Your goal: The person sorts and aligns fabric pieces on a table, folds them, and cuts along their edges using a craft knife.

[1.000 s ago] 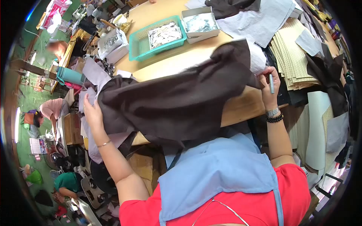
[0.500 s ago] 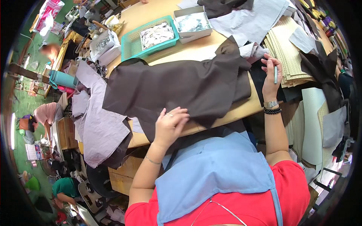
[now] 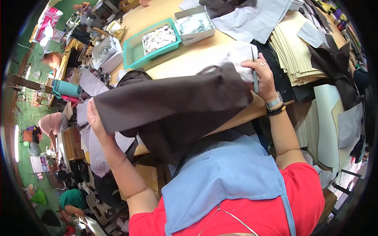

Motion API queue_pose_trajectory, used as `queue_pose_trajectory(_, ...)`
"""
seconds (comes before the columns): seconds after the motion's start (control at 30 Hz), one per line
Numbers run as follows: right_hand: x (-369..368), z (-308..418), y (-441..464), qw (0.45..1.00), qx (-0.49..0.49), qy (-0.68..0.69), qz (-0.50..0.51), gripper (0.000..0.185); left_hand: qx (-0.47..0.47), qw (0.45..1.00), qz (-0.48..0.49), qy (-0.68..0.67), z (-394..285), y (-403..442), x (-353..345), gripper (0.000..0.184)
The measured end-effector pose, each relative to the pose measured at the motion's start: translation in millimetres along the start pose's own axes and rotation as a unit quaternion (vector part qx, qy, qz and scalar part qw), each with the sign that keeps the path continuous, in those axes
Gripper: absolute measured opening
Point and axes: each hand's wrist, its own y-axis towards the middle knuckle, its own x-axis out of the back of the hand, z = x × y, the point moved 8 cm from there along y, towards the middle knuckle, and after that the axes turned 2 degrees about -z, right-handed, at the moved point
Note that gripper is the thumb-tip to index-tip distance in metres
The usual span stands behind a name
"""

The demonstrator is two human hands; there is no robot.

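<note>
A large piece of dark brown fabric (image 3: 173, 96) spans the table front, its left end raised and its lower part hanging over the front edge. My left hand (image 3: 95, 120) is closed on the fabric's left edge, fingers partly behind it. At the fabric's right end, my right hand (image 3: 263, 76) is closed around a slim grey pen-like tool (image 3: 255, 78), held roughly upright; its exact kind is unclear. A bunched whitish cloth (image 3: 242, 55) lies by the right fingertips, partly under the brown fabric. Whether the right fingers also pinch cloth is hidden.
On the table (image 3: 157, 10) stand a teal basket (image 3: 132, 53) with small pale pieces and a white box (image 3: 195, 37). Stacked quilted cream sheets (image 3: 293, 51) lie right. Grey cloth (image 3: 96, 145) hangs left, near a teal bottle (image 3: 67, 88). Other people work beyond.
My left hand has moved left and taken the brown fabric's left edge, lifting and folding it toward me. The right hand has come left and down to the fabric's right end, tool still held.
</note>
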Motion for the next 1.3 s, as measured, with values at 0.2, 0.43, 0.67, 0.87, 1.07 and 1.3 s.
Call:
queue_pose_trajectory(0.2, 21, -13, 38, 0.995, -0.023, 0.053, -0.087, 0.028, 0.023, 0.998, -0.054, 0.013, 42, 30, 24, 0.025)
queue_pose_trajectory(0.43, 103, -12, 154, 0.983, 0.054, -0.062, -0.167, 0.028, -0.212, 0.833, 0.242, 0.45, -10, -19, -107, 0.034)
queue_pose_trajectory(0.67, 80, 20, 233, 0.978, 0.16, 0.024, -0.132, 0.018, 0.133, 0.98, -0.136, -0.064, -7, 107, 61, 0.064)
queue_pose_trajectory(0.87, 24, 129, 246, 0.95, 0.269, 0.116, -0.106, 0.016, -0.253, 0.951, -0.149, -0.094, -227, 177, 269, 0.04)
queue_pose_trajectory(1.07, -34, 94, 197, 0.953, 0.252, 0.146, -0.078, 0.026, -0.037, 0.741, -0.34, 0.578, -104, 80, 292, 0.046)
queue_pose_trajectory(1.3, -105, -28, 92, 0.978, 0.03, 0.099, 0.183, 0.014, 0.081, 0.882, 0.038, 0.462, 94, 26, 100, 0.06)
